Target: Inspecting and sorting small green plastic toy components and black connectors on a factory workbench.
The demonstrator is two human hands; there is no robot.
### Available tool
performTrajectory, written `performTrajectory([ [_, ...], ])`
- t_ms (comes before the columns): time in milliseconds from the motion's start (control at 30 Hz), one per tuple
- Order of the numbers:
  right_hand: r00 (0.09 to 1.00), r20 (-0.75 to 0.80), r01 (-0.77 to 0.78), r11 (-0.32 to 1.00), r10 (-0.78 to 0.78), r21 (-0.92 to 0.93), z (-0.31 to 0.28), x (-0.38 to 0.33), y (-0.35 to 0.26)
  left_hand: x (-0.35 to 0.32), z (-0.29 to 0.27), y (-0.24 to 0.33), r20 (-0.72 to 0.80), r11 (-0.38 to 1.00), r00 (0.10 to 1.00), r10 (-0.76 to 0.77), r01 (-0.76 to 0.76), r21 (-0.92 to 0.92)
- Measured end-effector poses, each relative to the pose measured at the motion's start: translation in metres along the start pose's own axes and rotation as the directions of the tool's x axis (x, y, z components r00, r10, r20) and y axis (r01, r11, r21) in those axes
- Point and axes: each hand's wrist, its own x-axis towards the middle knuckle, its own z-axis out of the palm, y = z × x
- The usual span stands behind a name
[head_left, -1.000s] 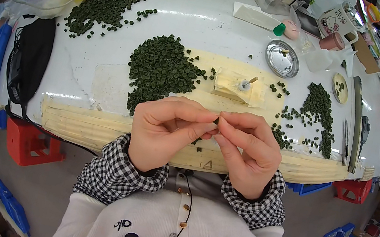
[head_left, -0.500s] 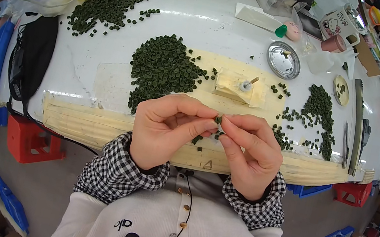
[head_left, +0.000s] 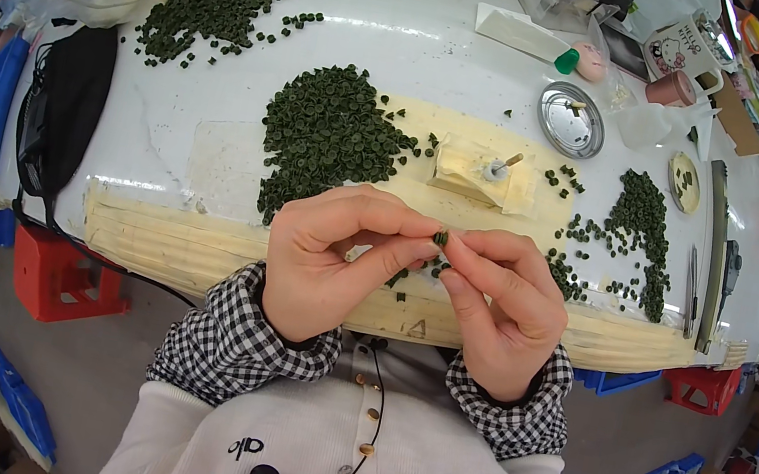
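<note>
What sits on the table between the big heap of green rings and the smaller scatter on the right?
In the head view, a tan block with a peg lies between the big heap and the right scatter, with a few loose rings beside it.

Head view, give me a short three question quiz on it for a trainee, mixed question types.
1. True or false: both hands pinch one small dark green ring-shaped piece between their fingertips.
2. On which side of the small cream block holding an upright pin does the large heap of dark green ring-shaped pieces lie: the person's left or right?
3. The round shiny metal dish sits: A) in the left hand B) on the white table C) under the right hand.

Key: 1 true; 2 left; 3 B.
</note>
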Motion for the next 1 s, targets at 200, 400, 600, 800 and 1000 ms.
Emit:
performTrajectory([
  [200, 1.000, 0.000, 0.003, 1.000, -0.003, -0.003, 0.0001, 0.0002, -0.0001, -0.0004, 0.0003, 0.0002, -0.006, 0.999, 1.000, -0.025, 0.025, -0.034],
  [400, 1.000, -0.003, -0.002, 1.000, 0.002, -0.010, -0.0006, 0.0003, -0.0013, 0.0010, 0.0013, 0.0021, 0.017, 1.000, 1.000, -0.003, 0.003, 0.000],
  [600, 1.000, -0.011, 0.004, 1.000, -0.004, -0.024, 0.0003, -0.0002, -0.0009, -0.0007, 0.0023, 0.0010, -0.018, 0.998, 0.999, -0.050, 0.049, -0.047],
  [800, 1.000, 0.002, -0.001, 1.000, 0.001, -0.010, 0.0004, 0.0003, -0.0033, -0.0001, 0.0025, 0.0013, -0.005, 0.995, 0.998, -0.067, 0.067, -0.075],
  [1000, 1.000, 0.029, -0.005, 1.000, 0.006, -0.027, -0.0016, 0.0023, -0.0039, -0.0005, 0.0023, 0.0002, 0.000, 0.991, 0.997, -0.074, 0.074, -0.115],
])
